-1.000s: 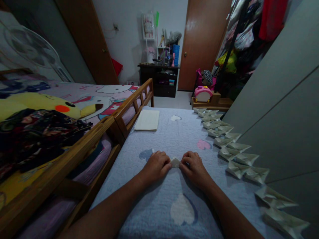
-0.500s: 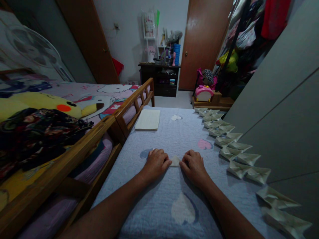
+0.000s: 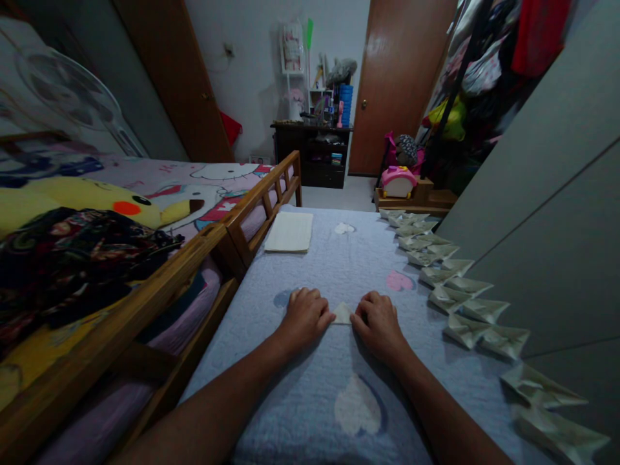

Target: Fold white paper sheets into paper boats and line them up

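A small folded piece of paper [image 3: 343,314], pale and triangular at the top, lies on the light blue quilted bedspread [image 3: 310,361]. My left hand [image 3: 307,315] pinches its left corner between thumb and curled fingers. At the opposite corner, my right hand [image 3: 376,320] grips it the same way. Both hands rest low on the bedspread, and the fingers cover the paper's two ends. Along the right side runs a double row of folded paper boats [image 3: 448,298]. Farther off to the left is a stack of paper sheets [image 3: 289,232].
A wooden bed rail [image 3: 213,242] borders the left side, with a yellow plush toy [image 3: 97,197] and dark patterned cloth [image 3: 72,258] beyond it. A pale cabinet [image 3: 547,194] stands close on the right. At the back are a dark dresser [image 3: 310,155] and a pink toy case [image 3: 398,182].
The view has shifted very slightly. Both hands keep their hold on the folded paper, with almost no movement.
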Tool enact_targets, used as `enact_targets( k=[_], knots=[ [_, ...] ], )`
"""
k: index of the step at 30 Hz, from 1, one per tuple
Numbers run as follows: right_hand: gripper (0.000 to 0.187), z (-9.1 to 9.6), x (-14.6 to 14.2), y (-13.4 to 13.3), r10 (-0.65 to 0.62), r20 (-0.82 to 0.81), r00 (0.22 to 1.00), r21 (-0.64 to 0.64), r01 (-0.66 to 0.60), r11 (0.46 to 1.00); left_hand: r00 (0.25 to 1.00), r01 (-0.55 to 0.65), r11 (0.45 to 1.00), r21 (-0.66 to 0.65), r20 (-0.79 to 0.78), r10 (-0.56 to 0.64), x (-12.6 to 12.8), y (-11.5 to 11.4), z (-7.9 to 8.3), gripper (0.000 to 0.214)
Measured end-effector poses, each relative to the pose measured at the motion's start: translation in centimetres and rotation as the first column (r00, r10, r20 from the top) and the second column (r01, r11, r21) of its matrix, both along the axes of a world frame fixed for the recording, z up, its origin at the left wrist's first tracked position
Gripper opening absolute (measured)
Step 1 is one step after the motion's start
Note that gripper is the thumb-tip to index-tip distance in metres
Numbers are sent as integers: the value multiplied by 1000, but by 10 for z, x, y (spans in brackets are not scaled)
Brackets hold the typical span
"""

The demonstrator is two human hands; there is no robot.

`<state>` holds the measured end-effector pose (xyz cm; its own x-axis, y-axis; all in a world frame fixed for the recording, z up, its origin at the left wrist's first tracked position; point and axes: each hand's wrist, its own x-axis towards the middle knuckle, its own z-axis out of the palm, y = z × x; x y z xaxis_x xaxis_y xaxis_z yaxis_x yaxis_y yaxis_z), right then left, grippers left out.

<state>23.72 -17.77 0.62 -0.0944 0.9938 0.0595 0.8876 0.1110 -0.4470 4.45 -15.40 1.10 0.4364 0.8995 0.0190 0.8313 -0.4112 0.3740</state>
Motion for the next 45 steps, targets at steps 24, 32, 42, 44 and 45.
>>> enact_targets(
  k=[24, 32, 42, 44, 45],
  knots=[
    [12, -3, -1, 1, -11, 38, 999, 10, 11, 1000, 998, -53, 997, 54, 37, 51, 4, -10, 1, 7],
    [13, -3, 0, 0, -25, 9, 1000, 28, 25, 999, 952, 304, 926, 222, -90, -291, 12, -18, -6, 12],
    [10, -3, 5, -4, -49, 51, 997, 39, 47, 998, 919, 379, 894, 237, -211, -333, 19, -37, -6, 23],
    [7, -2, 7, -5, -50, 58, 997, 34, 48, 998, 915, 383, 892, 241, -234, -330, 20, -39, -6, 24],
    [5, -1, 7, -5, -52, 63, 997, 30, 50, 998, 913, 385, 891, 242, -244, -328, 21, -39, -6, 25]
  ],
)
